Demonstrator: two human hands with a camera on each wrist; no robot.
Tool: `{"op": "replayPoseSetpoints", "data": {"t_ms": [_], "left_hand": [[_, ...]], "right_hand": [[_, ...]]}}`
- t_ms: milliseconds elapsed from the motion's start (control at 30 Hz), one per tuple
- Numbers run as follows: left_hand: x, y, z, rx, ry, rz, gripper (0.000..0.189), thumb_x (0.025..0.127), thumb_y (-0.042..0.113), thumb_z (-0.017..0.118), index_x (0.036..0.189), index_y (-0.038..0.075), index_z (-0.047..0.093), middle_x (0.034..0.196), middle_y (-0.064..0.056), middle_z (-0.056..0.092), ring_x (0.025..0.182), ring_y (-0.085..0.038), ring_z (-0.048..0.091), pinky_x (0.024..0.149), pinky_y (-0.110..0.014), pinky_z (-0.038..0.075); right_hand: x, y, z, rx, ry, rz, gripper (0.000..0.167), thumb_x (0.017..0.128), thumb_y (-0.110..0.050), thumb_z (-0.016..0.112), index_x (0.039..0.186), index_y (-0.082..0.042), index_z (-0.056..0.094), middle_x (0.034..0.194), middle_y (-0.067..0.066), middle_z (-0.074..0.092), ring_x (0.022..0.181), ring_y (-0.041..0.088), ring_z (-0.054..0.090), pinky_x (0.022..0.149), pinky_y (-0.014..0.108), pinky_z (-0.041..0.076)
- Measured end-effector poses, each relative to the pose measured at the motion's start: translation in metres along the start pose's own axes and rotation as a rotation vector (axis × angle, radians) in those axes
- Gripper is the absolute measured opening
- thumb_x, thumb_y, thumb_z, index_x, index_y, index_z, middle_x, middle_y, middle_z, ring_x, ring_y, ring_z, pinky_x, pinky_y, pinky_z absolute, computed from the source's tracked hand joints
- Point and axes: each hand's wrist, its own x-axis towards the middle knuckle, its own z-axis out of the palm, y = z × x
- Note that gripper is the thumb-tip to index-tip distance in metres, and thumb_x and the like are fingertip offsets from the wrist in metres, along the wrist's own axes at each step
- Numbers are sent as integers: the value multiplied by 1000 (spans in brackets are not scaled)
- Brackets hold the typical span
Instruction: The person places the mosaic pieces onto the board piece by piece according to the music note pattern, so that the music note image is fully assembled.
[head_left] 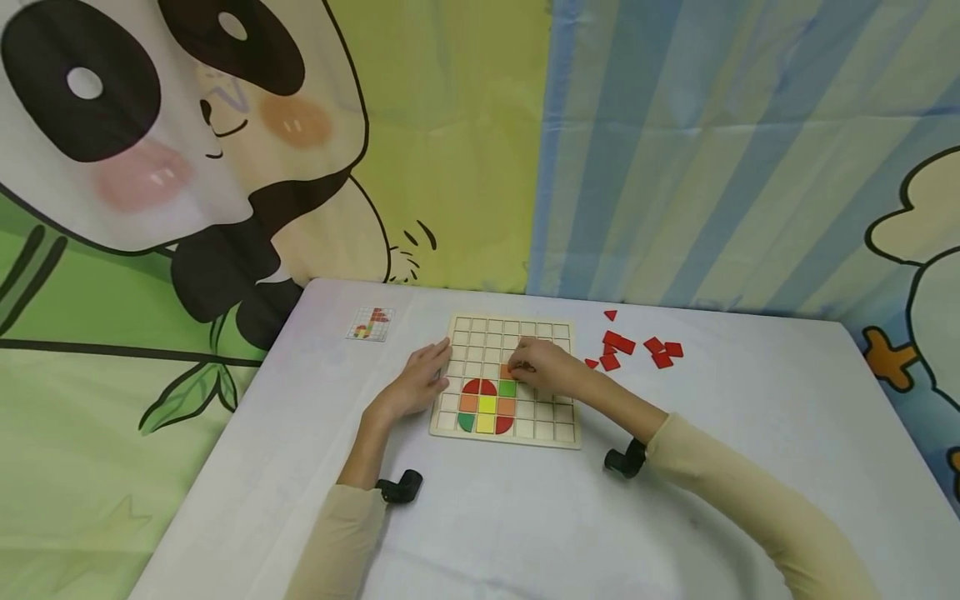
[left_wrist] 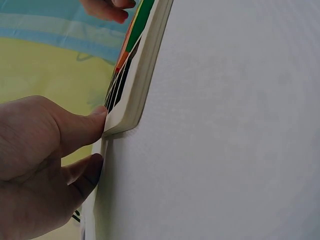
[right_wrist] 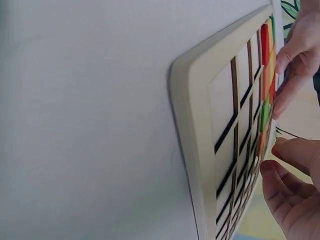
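Board (head_left: 544, 419): brace nine o'clock with left hand (head_left: 415, 382), fingers extended. Press orange tile (head_left: 505, 372) flat — right hand's (head_left: 549, 367) fingers nearly meet, hold unclear.

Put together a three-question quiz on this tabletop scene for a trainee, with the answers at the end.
1. How many yellow square tiles show in the head view on the grid board?
2. True or false: the pattern card lies on top of the grid board.
3. In the head view, what do the fingers of the left hand touch? A) a loose red tile; B) the grid board's left edge; C) the right sleeve.

Key:
1. Two, one directly below the other.
2. False. The pattern card lies on the white tabletop, to the left of the grid board.
3. B.
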Motion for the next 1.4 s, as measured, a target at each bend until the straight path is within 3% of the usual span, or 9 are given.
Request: {"op": "replayPoseSetpoints", "data": {"t_ms": [233, 500, 733, 1067, 1233, 1400], "left_hand": [[-1, 0, 0, 1, 3, 1, 61, 100, 14, 51, 154, 9, 24, 165, -2, 12, 153, -28, 6, 123, -50, 16], [-1, 2, 0, 3, 2, -4, 61, 100, 14, 51, 154, 9, 25, 165, -2, 12, 153, -28, 6, 123, -50, 17], [0, 2, -1, 3, 1, -9, 60, 100, 14, 50, 154, 9, 25, 165, -2, 13, 153, -28, 6, 123, -49, 16], [1, 2, -1, 3, -9, -8, 60, 100, 14, 50, 154, 9, 24, 165, -1, 12, 153, -27, 5, 124, -48, 15], [1, 2, -1, 1, -8, -11, 60, 100, 15, 50, 154, 10, 24, 165, -1, 12, 153, -27, 5, 124, -49, 15], [2, 0, 1, 10, -9, -16, 60, 100, 15, 50, 154, 10, 24, 165, -1, 12, 153, -27, 5, 123, -49, 16]], "right_hand": [[-35, 10, -26, 72, 28, 65, 28, 91, -13, 66, 117, -1, 67, 108, 12, 66, 94, 22, 64, 78, 32, 57], [-77, 59, -54, 29, 75, 208, 35, 89, -10, 68, 120, 3, 63, 111, 18, 66, 93, 26, 64, 77, 39, 58], [-102, 91, -60, -9, 86, 305, 32, 88, -11, 69, 118, 2, 65, 105, 17, 66, 91, 27, 64, 74, 37, 59], [-102, 108, -60, -48, 94, 381, 34, 88, -12, 69, 116, 5, 65, 107, 22, 65, 90, 30, 62, 78, 41, 59], [-95, 115, -56, -80, 52, 435, 39, 88, -19, 70, 117, 7, 64, 109, 22, 63, 94, 30, 60, 83, 45, 57], [-89, 118, -50, -142, 10, 447, 37, 87, -19, 71, 112, 7, 66, 103, 20, 61, 87, 27, 59, 80, 43, 57]]}}
